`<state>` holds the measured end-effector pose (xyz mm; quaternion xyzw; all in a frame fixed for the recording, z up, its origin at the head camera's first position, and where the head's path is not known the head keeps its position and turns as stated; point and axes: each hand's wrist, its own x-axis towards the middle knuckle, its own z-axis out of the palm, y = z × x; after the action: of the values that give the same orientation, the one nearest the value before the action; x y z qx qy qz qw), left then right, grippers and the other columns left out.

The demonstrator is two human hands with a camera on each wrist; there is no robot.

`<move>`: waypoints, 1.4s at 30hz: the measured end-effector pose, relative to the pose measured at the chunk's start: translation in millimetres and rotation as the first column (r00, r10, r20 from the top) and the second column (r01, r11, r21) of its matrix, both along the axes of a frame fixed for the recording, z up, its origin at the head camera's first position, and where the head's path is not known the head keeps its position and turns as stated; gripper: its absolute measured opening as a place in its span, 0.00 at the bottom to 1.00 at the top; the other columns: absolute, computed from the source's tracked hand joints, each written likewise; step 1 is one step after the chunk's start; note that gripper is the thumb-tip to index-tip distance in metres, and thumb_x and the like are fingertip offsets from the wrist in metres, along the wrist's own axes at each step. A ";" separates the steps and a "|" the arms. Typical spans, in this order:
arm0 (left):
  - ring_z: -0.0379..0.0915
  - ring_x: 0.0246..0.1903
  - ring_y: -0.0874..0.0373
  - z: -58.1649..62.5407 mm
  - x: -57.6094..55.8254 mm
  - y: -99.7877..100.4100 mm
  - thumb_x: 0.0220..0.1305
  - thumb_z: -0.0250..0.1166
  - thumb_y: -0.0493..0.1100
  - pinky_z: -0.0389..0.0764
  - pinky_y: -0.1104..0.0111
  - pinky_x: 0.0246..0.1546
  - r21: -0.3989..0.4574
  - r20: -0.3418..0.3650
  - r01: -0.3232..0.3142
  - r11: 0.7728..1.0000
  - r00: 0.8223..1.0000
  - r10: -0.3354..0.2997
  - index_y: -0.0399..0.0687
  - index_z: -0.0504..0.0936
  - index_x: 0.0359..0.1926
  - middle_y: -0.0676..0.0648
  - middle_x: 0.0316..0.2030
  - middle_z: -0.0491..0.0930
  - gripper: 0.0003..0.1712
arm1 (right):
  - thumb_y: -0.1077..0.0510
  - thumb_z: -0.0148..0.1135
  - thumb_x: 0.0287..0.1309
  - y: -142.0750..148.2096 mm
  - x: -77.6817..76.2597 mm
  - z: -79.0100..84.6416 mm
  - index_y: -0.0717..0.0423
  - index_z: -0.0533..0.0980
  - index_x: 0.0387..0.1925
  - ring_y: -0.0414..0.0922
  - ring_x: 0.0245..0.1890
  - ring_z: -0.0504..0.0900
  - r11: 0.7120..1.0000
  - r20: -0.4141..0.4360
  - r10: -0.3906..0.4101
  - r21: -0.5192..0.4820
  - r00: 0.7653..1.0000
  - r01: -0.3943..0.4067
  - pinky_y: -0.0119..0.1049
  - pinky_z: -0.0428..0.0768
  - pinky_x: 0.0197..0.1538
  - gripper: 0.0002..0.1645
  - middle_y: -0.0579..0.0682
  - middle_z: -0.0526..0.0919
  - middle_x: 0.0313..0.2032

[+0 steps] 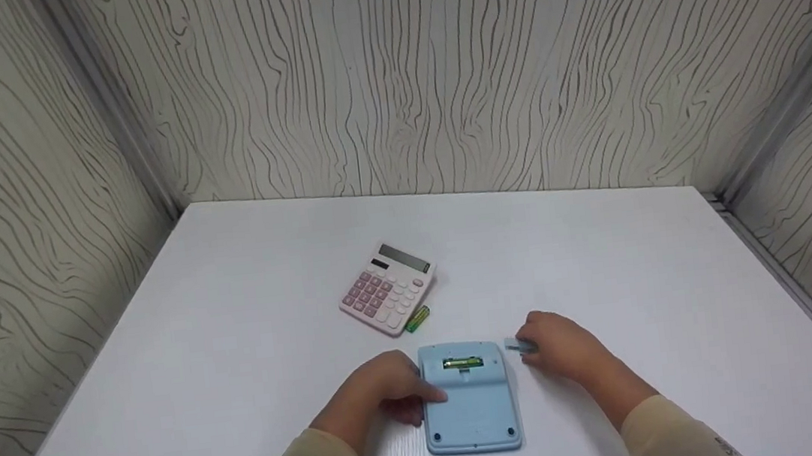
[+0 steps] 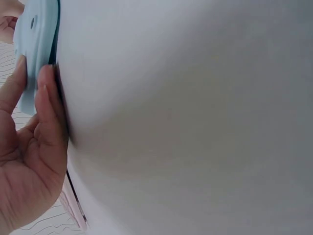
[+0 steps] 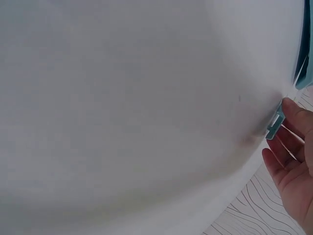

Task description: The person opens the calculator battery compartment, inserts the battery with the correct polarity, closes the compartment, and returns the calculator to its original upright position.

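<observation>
Roughly midway between the tabletop's (image 1: pixel 643 256) side edges, our left hand (image 1: pixel 394 382) grips the blue calculator (image 1: pixel 471 414), underside up; our right hand (image 1: pixel 560 346) pinches the cover (image 3: pixel 275 127) just beside it.

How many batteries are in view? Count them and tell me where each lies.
2. One battery sits in the back of the blue device; the other battery lies on the table beside the pink calculator. More could be hidden.
</observation>
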<state>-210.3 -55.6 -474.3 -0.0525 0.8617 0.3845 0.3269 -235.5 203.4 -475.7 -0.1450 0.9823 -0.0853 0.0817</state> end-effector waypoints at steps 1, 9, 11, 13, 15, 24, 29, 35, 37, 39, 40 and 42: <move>0.77 0.16 0.57 -0.1 0.1 0.1 0.40 0.74 0.53 0.73 0.72 0.16 -0.004 -0.001 0.001 1.000 1.000 -0.001 0.43 0.80 0.22 0.45 0.18 0.81 0.19 | 0.56 0.68 0.48 0.2 0.4 -0.5 0.53 0.80 0.41 0.44 0.39 0.77 1.000 -0.011 0.007 0.009 1.000 -0.007 0.42 0.75 0.48 0.15 0.44 0.76 0.33; 0.77 0.15 0.58 -1.8 0.3 0.8 0.39 0.74 0.54 0.71 0.72 0.16 -0.013 -0.011 0.000 1.000 1.000 0.000 0.44 0.80 0.22 0.46 0.17 0.81 0.19 | 0.57 0.64 0.52 3.0 1.8 1.4 0.56 0.81 0.40 0.47 0.39 0.79 1.000 -0.052 0.026 -0.001 0.998 -0.026 0.43 0.76 0.47 0.13 0.48 0.80 0.34; 0.77 0.16 0.58 -1.7 0.5 0.6 0.38 0.74 0.54 0.71 0.72 0.16 -0.011 -0.010 -0.001 1.000 1.000 0.001 0.44 0.80 0.22 0.46 0.18 0.81 0.19 | 0.58 0.64 0.52 4.2 1.5 2.1 0.56 0.82 0.39 0.49 0.42 0.79 1.000 -0.074 0.016 -0.017 0.997 -0.018 0.44 0.75 0.48 0.11 0.49 0.82 0.36; 0.77 0.16 0.57 -1.4 0.7 0.6 0.38 0.74 0.54 0.72 0.72 0.16 -0.010 -0.012 0.002 1.000 1.000 -0.003 0.44 0.80 0.22 0.46 0.18 0.81 0.19 | 0.59 0.63 0.53 5.3 1.4 3.0 0.55 0.82 0.36 0.49 0.42 0.80 0.999 -0.100 0.004 -0.038 0.995 -0.008 0.44 0.76 0.48 0.08 0.48 0.83 0.36; 0.76 0.16 0.58 -0.4 0.8 0.3 0.39 0.74 0.54 0.71 0.72 0.16 -0.011 -0.011 0.006 1.000 1.000 -0.006 0.44 0.80 0.22 0.46 0.17 0.81 0.19 | 0.60 0.63 0.52 6.1 1.2 3.3 0.54 0.82 0.34 0.48 0.41 0.80 0.999 -0.125 -0.003 -0.051 0.992 -0.004 0.43 0.76 0.47 0.06 0.48 0.83 0.35; 0.77 0.15 0.58 -0.2 0.3 0.9 0.39 0.74 0.54 0.71 0.73 0.15 -0.016 -0.014 0.009 1.000 1.000 -0.010 0.43 0.80 0.21 0.46 0.17 0.81 0.19 | 0.60 0.62 0.54 4.1 2.3 5.0 0.52 0.81 0.34 0.48 0.41 0.80 0.997 -0.141 -0.027 -0.072 0.990 0.017 0.44 0.76 0.48 0.05 0.46 0.82 0.34; 0.76 0.15 0.58 -0.6 -0.2 0.2 0.40 0.74 0.54 0.71 0.72 0.15 -0.013 -0.011 0.015 1.000 1.000 -0.015 0.43 0.80 0.21 0.46 0.17 0.81 0.19 | 0.59 0.61 0.54 -3.5 2.6 9.7 0.50 0.82 0.34 0.47 0.42 0.80 0.992 -0.127 -0.057 -0.116 0.990 0.042 0.45 0.76 0.48 0.06 0.45 0.82 0.35; 0.77 0.16 0.57 1.2 0.7 -1.0 0.41 0.74 0.52 0.73 0.72 0.16 -0.001 -0.011 0.011 1.000 1.000 -0.011 0.42 0.80 0.21 0.45 0.18 0.81 0.18 | 0.59 0.62 0.54 -20.4 8.6 21.1 0.48 0.82 0.33 0.44 0.39 0.79 0.988 -0.158 -0.048 -0.153 0.986 0.023 0.42 0.76 0.47 0.05 0.41 0.81 0.32; 0.78 0.16 0.57 1.8 1.3 -1.1 0.41 0.74 0.51 0.73 0.72 0.17 0.003 -0.011 0.007 1.000 1.000 -0.007 0.42 0.80 0.21 0.44 0.18 0.81 0.17 | 0.59 0.62 0.54 -26.3 11.0 24.3 0.47 0.82 0.32 0.42 0.39 0.79 0.988 -0.173 -0.025 -0.153 0.985 -0.001 0.41 0.76 0.47 0.05 0.40 0.81 0.31; 0.78 0.16 0.57 2.2 1.4 -0.9 0.41 0.74 0.51 0.73 0.72 0.17 0.000 -0.006 0.003 1.000 1.000 -0.003 0.42 0.80 0.22 0.45 0.18 0.82 0.17 | 0.58 0.62 0.54 -31.9 13.3 26.5 0.47 0.82 0.32 0.41 0.38 0.79 0.988 -0.183 0.001 -0.154 0.983 -0.029 0.40 0.77 0.47 0.05 0.40 0.81 0.31; 0.78 0.16 0.57 2.4 1.4 -0.8 0.41 0.74 0.52 0.73 0.72 0.16 -0.003 -0.005 0.002 1.000 1.000 -0.002 0.42 0.80 0.22 0.45 0.18 0.81 0.18 | 0.58 0.62 0.54 -34.5 14.5 27.6 0.47 0.82 0.32 0.41 0.38 0.79 0.987 -0.191 0.020 -0.152 0.981 -0.050 0.40 0.77 0.47 0.05 0.40 0.81 0.31; 0.78 0.16 0.57 2.3 1.4 -0.5 0.40 0.74 0.52 0.73 0.73 0.16 -0.011 -0.002 0.002 1.000 1.000 -0.002 0.43 0.80 0.22 0.45 0.18 0.81 0.18 | 0.58 0.62 0.54 -39.4 16.8 29.2 0.47 0.82 0.32 0.40 0.37 0.79 0.985 -0.192 0.050 -0.153 0.980 -0.081 0.39 0.77 0.46 0.05 0.39 0.81 0.31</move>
<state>-209.0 -56.1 -472.0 -0.0529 0.8641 0.3796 0.3262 -218.6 164.0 -446.4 -0.1909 0.9703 -0.1472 -0.0201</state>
